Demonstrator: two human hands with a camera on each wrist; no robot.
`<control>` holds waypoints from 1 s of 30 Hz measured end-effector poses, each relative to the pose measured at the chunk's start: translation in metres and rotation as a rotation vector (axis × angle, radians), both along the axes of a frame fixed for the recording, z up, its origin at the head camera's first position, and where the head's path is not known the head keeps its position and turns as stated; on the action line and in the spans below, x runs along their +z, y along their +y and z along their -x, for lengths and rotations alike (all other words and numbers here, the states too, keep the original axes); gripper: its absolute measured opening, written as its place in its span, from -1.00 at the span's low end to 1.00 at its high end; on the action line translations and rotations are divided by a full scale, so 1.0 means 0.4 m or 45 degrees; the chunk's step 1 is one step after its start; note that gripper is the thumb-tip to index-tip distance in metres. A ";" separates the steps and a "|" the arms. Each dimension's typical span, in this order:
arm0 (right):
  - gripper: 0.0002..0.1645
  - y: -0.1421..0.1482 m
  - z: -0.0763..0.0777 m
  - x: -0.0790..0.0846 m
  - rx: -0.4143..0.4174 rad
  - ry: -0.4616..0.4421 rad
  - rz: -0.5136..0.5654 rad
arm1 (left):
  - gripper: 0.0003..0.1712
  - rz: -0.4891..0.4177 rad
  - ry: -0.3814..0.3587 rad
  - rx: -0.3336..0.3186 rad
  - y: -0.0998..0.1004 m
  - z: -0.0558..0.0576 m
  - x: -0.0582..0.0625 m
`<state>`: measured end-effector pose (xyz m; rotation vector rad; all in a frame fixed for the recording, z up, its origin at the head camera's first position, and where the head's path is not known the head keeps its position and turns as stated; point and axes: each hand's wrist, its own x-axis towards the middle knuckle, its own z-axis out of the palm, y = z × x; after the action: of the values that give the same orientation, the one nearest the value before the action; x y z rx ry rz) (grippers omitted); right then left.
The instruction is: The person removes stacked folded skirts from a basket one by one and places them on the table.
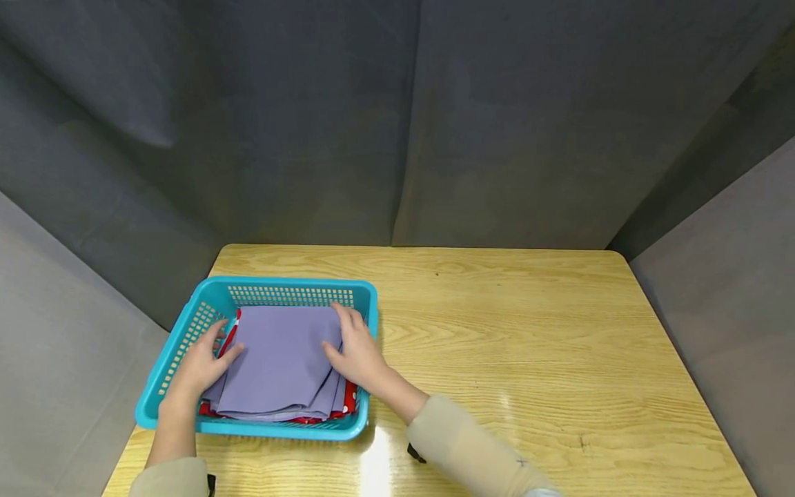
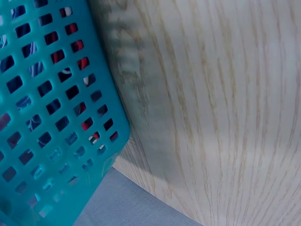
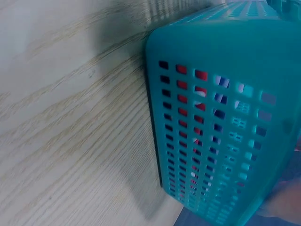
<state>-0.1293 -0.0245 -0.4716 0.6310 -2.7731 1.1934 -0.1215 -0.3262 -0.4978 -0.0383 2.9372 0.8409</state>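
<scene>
A folded purple cloth (image 1: 279,355) lies flat inside a turquoise plastic basket (image 1: 286,431) in the head view. Beneath it, red fabric with white dots (image 1: 350,399) sticks out at the edges. My left hand (image 1: 201,362) reaches over the basket's left side, its thumb at the purple cloth's left edge and its fingers spread. At the cloth's right edge rests my right hand (image 1: 357,352), thumb and fingers apart over the purple fabric. Both wrist views show mainly the basket's perforated wall (image 2: 56,94), with red fabric behind the holes; in the right one, a blurred bit of hand shows.
The basket stands on the left part of a wooden table (image 1: 528,345), whose rounded far corners show. A dark grey curtain (image 1: 310,124) hangs behind the table, and light grey panels (image 1: 733,290) flank both sides.
</scene>
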 end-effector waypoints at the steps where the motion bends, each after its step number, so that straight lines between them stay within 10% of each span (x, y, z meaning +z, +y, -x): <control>1: -0.21 -0.004 -0.001 -0.001 -0.009 -0.028 0.005 | -0.18 0.003 -0.003 0.001 0.000 0.000 -0.002; 30: -0.18 -0.075 -0.038 -0.016 -0.202 -0.525 -0.052 | -0.15 0.031 -0.097 0.005 0.000 -0.009 -0.025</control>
<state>-0.1141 -0.0544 -0.4782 0.1724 -3.1092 1.3680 -0.1181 -0.3261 -0.5080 -0.0757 2.8772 0.7863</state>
